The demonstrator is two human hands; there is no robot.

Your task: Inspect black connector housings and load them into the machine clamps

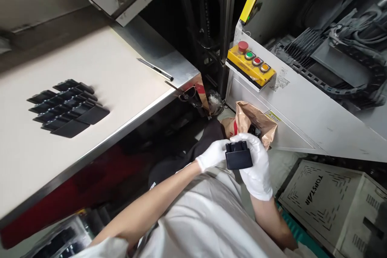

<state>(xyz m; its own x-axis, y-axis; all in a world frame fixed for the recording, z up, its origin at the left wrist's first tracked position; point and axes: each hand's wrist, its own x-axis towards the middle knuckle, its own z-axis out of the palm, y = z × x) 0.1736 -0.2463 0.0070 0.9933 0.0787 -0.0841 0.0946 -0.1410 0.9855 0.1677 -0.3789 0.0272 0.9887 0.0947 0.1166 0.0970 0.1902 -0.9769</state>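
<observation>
Both hands wear white gloves and are in front of the body. A black plastic part (238,159), with a wide flat base and rounded bumps along its top edge, is held between them. My right hand (256,161) wraps round its right side and top. On the part's left edge, the fingers of my left hand (214,155) are pressed together. Just behind the hands stands an open brown paper bag (269,125) with dark pieces inside. Similar black parts (71,128) lie grouped in rows on the white worktable (121,88) at the left.
A dark pen-like tool (155,69) lies near the table's corner. Scissors (189,96) hang by that corner. A yellow button box (251,65) is mounted on a white machine panel (305,100). At the lower right stands a white TOPSTAR cabinet (322,201).
</observation>
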